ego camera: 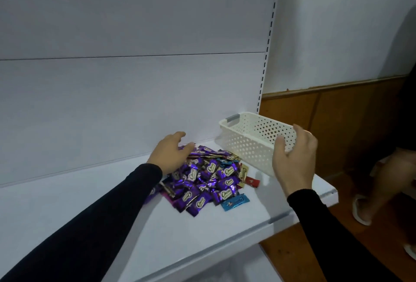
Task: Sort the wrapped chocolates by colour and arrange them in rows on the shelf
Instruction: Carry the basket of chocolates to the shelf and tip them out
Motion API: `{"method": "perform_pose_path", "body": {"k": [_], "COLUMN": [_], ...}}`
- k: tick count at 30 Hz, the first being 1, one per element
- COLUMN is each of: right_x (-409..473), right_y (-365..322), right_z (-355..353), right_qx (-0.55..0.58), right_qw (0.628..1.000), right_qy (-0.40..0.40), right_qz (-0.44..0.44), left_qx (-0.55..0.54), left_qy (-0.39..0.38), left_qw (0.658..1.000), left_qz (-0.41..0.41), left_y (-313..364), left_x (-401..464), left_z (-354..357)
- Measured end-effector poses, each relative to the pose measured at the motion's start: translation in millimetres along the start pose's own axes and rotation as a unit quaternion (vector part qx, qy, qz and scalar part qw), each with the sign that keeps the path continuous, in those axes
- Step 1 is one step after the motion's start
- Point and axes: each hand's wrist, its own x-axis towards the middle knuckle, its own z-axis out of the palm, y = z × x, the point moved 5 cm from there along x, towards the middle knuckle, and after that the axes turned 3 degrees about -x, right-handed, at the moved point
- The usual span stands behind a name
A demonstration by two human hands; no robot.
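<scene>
While left hand (172, 153) rests spread fingers on heap of purple foil-wrapped chocolates (202, 183) mid white metal shelf (202, 232), right hand (295, 157), fingers curled, holds cream perforated plastic basket (252, 137).

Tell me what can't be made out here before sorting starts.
Head view only:
- Chocolates under the left hand: covered by hand and sleeve.
- Lower layers of the chocolate pile: buried, colours unknown.
- Basket interior: hidden by its wall.
- Right hand grip on basket: contact unclear.

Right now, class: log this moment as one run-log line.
left hand: flat on chocolates | right hand: holds basket | chocolates: mixed heap on shelf | rows: none yet
</scene>
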Motion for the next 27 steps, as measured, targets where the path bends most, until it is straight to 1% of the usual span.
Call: {"method": "perform_pose_path", "body": {"k": [1, 2, 4, 6, 8, 12, 13, 20, 23, 25, 27], "right_x": [-9, -20, -42, -62, -74, -82, -83, -95, -95, -94, -94], "right_y": [-12, -24, -38, -42, -36, -18, -17, -37, -44, -46, -45], "right_z": [7, 17, 46, 71, 91, 122, 126, 142, 145, 143, 139], "right_qx": [0.011, 0.015, 0.003, -0.016, -0.04, -0.178, -0.189, -0.129, -0.108, -0.103, -0.094], "right_qw": [0.998, 0.992, 0.968, 0.939, 0.924, 0.903, 0.901, 0.896, 0.898, 0.906, 0.912], "right_qy": [-0.03, -0.079, -0.206, -0.305, -0.352, -0.368, -0.367, -0.368, -0.362, -0.332, -0.31], "right_qz": [-0.051, -0.095, -0.145, -0.159, -0.147, -0.131, -0.135, -0.215, -0.225, -0.243, -0.251], "left_qx": [0.004, 0.01, 0.019, 0.02, 0.014, -0.001, -0.005, -0.003, -0.013, -0.025, -0.045], "left_qy": [0.001, -0.002, -0.022, -0.034, -0.035, -0.06, -0.066, -0.068, -0.026, -0.008, 0.007], "left_qw": [1.0, 1.0, 0.999, 0.999, 0.999, 0.997, 0.997, 0.997, 0.999, 1.0, 0.999], "left_qz": [-0.007, -0.013, -0.02, -0.027, -0.031, -0.037, -0.037, -0.025, -0.021, -0.012, -0.02], "left_y": [-8, -15, -28, -40, -50, -58, -58, -57, -60, -60, -61], "left_x": [-10, -20, -39, -54, -64, -70, -67, -53, -51, -52, -56], "left_z": [-6, -12, -18, -23, -24, -8, -2, 25, 19, 14, 8]}}
